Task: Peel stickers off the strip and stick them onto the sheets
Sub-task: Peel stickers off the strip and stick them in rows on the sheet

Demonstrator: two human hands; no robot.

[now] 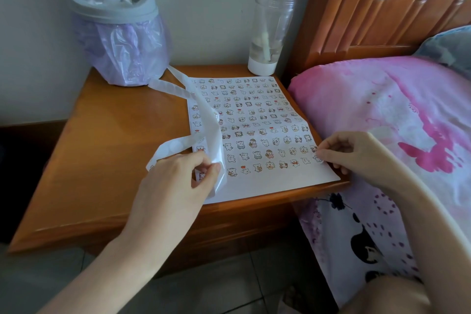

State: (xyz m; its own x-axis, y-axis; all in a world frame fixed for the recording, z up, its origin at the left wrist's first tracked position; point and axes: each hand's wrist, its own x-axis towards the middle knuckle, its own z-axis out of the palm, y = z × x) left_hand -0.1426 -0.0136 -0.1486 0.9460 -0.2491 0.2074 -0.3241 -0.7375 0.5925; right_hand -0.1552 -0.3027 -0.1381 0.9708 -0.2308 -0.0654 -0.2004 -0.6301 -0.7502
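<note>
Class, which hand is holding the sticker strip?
The left hand pinches the white strip; the right hand instead holds a sticker at the sheet's right edge.

A wooden bedside table (107, 150) stands against a pale wall (30, 58). At its back left corner sits a grey bin (109, 5) lined with a purple bag (127, 51); the bin's lid is tilted and white scraps lie inside. At the back right corner stands a clear bottle (271, 20) with a white base and a white stick (266, 41) leaning in it. To the right are a wooden headboard (377, 7), a pink patterned bedsheet (382, 109) and a grey-blue pillow (448, 48). Below is a grey tiled floor (229, 288).
</note>
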